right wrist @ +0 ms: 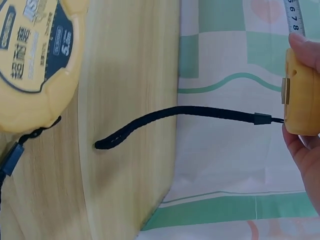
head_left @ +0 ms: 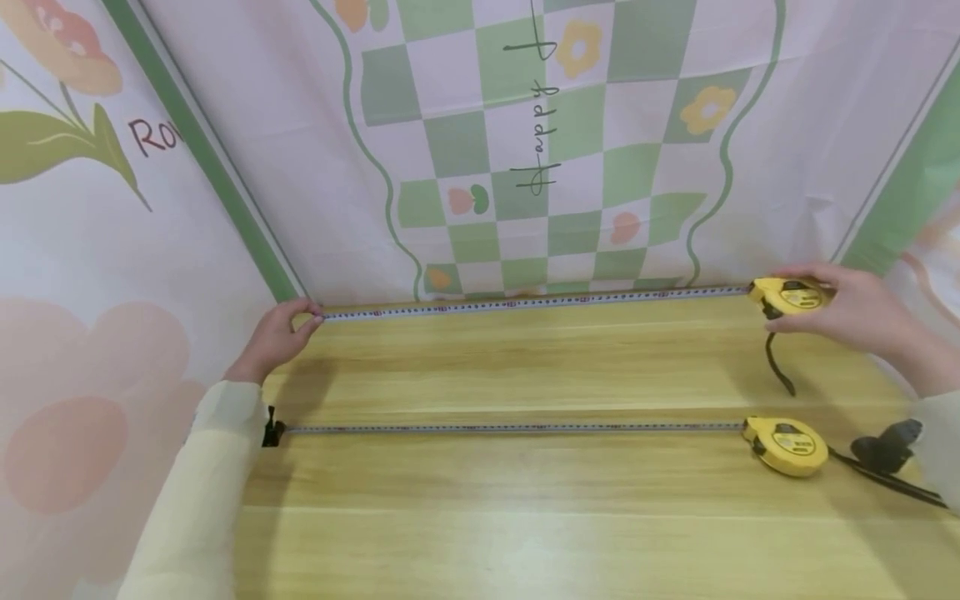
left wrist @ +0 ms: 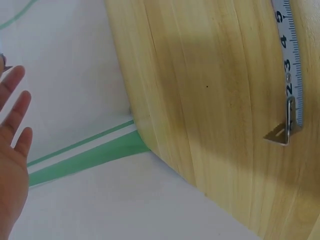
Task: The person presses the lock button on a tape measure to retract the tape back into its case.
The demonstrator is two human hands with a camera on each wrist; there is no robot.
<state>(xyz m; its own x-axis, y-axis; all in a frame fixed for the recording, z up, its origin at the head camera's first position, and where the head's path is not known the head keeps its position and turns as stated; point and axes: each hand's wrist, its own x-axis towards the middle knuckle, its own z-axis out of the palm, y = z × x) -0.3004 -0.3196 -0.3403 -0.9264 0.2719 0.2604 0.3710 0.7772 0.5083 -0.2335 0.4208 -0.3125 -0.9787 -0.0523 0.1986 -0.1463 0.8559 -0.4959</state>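
Head view: I'm gripping a yellow tape measure [head_left: 798, 293] in the right hand [head_left: 862, 315], the left hand [head_left: 276, 337] is pinching its blade [head_left: 517, 305] by the end, which is stretching left-right along the far edge of the counter [head_left: 525, 508]; a second tape measure [head_left: 791, 447] is lying nearer.

The pale yellow wood-grain surface [head_left: 495, 508] shows long lengthwise lines. On it lies a rounded yellow plastic tape-measure case [head_left: 787, 446], label face up, its narrow white blade with black and red marks [head_left: 495, 429] stretching straight to a silver metal hook [left wrist: 287, 125]; a black cord strap [right wrist: 11, 159] trails from the case.
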